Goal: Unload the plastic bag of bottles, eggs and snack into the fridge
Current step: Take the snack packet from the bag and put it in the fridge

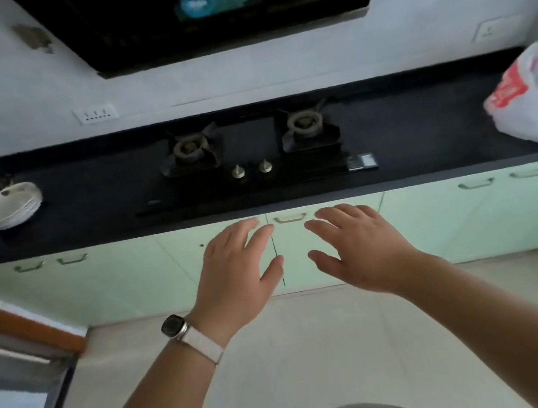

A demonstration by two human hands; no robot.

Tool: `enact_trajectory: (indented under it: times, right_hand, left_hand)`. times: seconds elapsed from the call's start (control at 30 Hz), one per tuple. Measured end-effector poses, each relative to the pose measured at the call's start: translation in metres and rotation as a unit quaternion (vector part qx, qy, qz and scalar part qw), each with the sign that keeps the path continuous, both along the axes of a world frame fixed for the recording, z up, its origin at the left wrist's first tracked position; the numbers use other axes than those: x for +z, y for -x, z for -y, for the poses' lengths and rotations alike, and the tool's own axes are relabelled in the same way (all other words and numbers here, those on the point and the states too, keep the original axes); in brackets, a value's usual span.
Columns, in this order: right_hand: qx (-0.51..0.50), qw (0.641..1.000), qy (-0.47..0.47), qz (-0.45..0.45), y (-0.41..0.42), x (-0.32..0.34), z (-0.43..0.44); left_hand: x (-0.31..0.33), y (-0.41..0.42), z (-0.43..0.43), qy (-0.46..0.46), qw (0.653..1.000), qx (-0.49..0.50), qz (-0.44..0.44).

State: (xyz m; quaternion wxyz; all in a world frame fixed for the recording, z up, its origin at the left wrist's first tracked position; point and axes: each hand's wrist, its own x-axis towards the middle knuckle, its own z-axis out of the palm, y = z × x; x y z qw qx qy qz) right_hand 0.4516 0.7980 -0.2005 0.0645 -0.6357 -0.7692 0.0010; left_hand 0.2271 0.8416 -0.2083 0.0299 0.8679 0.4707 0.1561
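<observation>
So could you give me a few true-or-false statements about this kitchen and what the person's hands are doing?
1. Both hands are empty, fingers spread. True: the left hand and right hand hold nothing.
2. The plastic bag sits at the right end of the black counter. True.
3. A pot stands on the gas stove. False: both burners are bare.
4. The watch is on the right wrist. False: it is on the left wrist.
5. A stack of white bowls sits at the counter's left end. True.
6. One hand is touching the bag. False: both hover in front of the green cabinets, well away from it.
</observation>
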Motion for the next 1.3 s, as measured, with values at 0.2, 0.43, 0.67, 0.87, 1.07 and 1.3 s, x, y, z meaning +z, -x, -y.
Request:
enact_trajectory:
  times: [0.2,0.43,0.67,0.87,1.07,1.3]
  right_hand:
    - [-0.085,0.996,-0.004,-0.004,-0.094,0.008,0.030]
    - [-0.174,0.985,0.012,-0.004,-0.160,0.011,0.049]
    - [-0.258,0.966,0.029,0.008,-0.208,0.014,0.035]
    - [-0.328,0.943,0.043,0.017,-0.253,0.015,-0.008]
    - [-0.384,0.920,0.072,0.031,-0.286,0.027,-0.059]
    - [-0.457,0.886,0.080,0.018,-0.313,0.028,-0.079]
  left_hand:
    - [0.002,-0.097,-0.011,-0.005,0.997,-0.078,-0.002]
    - [0.004,-0.176,-0.029,-0.006,0.986,-0.168,-0.013]
    - [0.002,-0.260,-0.083,-0.035,0.965,-0.259,0.016]
    - [-0.011,-0.326,-0.144,-0.016,0.945,-0.326,0.034]
    - [-0.014,-0.380,-0.210,-0.006,0.922,-0.384,0.054]
    - [-0.022,-0.448,-0.248,0.017,0.894,-0.446,0.047]
